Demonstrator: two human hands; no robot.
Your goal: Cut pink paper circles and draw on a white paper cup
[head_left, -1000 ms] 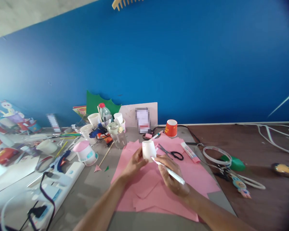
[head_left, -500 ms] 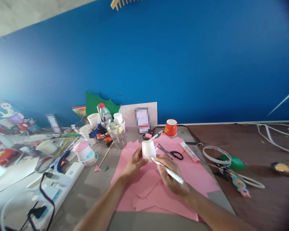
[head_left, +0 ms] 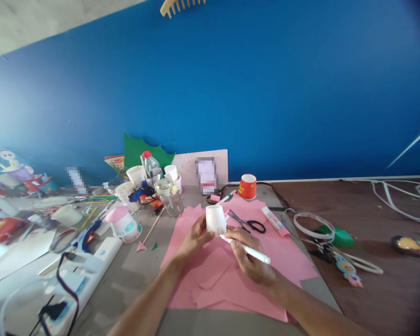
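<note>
My left hand grips a white paper cup from its left side, the cup turned upside down above pink paper sheets. A small pink outline shows near the top of the cup. Between the fingers of my right hand is a white marker pen with a pink tip, which points at the lower right part of the cup. Whether the tip touches the cup I cannot tell. Black-handled scissors lie open on the pink paper behind my right hand.
A red paper cup, a phone and a pen packet stand or lie behind. To the left are a glass jar, a decorated cup with a pink roof and a white power strip. Cables lie right.
The marker in my right hand has tilted a little, its back end shifting right and its tip slightly lower. My left hand and the white cup stay nearly in place.
</note>
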